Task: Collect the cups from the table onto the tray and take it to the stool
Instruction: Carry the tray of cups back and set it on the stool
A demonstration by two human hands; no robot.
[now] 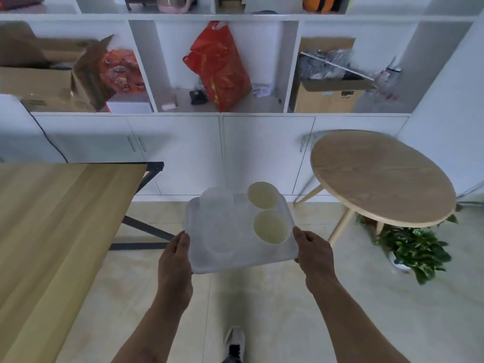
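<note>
I carry a pale translucent tray point(251, 260) in the air above the floor, between the table and the stool. My left hand point(175, 260) grips its left edge and my right hand point(315, 251) grips its right edge. On the tray stand two cream paper cups point(262, 195) point(271, 227) at the right and two clear plastic cups point(216, 199) point(221, 241) at the left, hard to make out. The round wooden stool point(379, 176) stands to the right, a little ahead of the tray, its top bare.
The wooden table point(52, 218) with black legs lies to my left. White cabinets and open shelves with boxes and red bags point(220, 66) fill the wall ahead. A potted green plant point(413, 250) sits on the floor under the stool's near side. My shoe point(234, 341) shows below.
</note>
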